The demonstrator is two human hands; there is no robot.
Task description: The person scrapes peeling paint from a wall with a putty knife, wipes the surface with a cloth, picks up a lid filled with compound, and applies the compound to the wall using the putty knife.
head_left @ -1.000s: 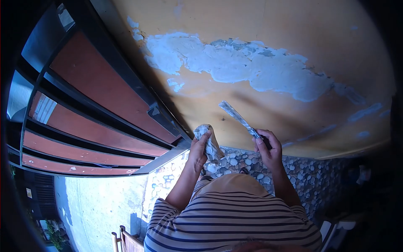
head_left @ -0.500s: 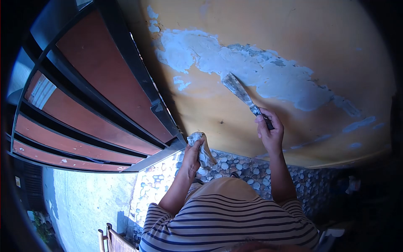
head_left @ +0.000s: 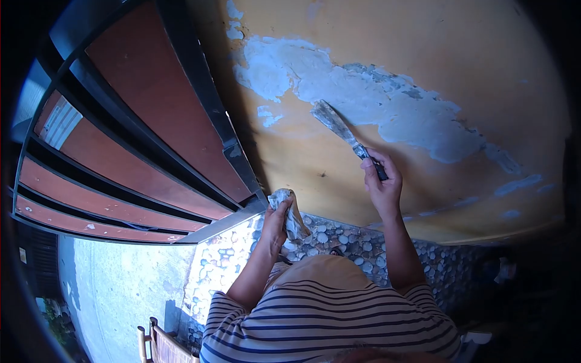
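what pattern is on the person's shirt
Dark blue horizontal stripes on a pale shirt; it shows best in the current head view.

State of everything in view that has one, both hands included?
Right hand: closed on putty knife
Putty knife: smeared; wall contact unclear
Left hand: gripping crumpled bundle
Crumpled bundle: bunched, smeared
Wall patch: uneven, ragged-edged
Red-panelled gate: open or shut unclear
Chair: partly in view

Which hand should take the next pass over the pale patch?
Probably the right hand: it grips the putty knife, whose blade tip is up near the lower edge of the pale patch. The left hand is lower, holding a crumpled cloth.
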